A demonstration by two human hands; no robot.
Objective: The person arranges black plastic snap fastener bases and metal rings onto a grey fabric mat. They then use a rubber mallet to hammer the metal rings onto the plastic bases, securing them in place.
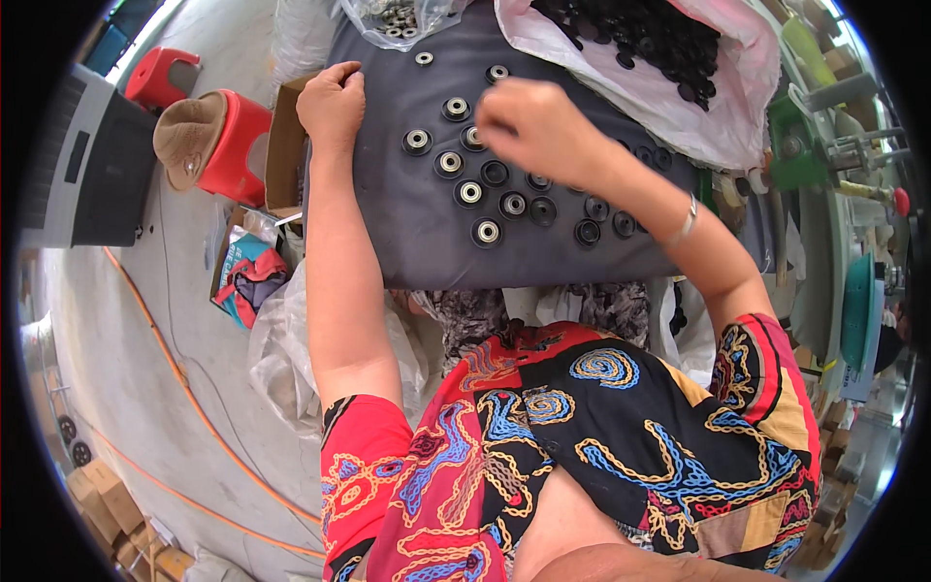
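My left hand is closed at the left edge of the dark grey table cover, its fingers curled; whatever they may hold is hidden. Smeared by motion, my right hand hovers over the middle of the table, its fingertips beside a black wheel with a metal bearing in its centre. Several similar wheels are spread around, one with a bearing lying nearest me. To the right lie black rings with no bearing visible, partly covered by my right forearm. A loose metal bearing rests farther back.
A clear plastic bag of bearings is at the far edge. At the far right, a white sack spills black rings. A cardboard box and red stool with a hat stand left. Green machinery stands right.
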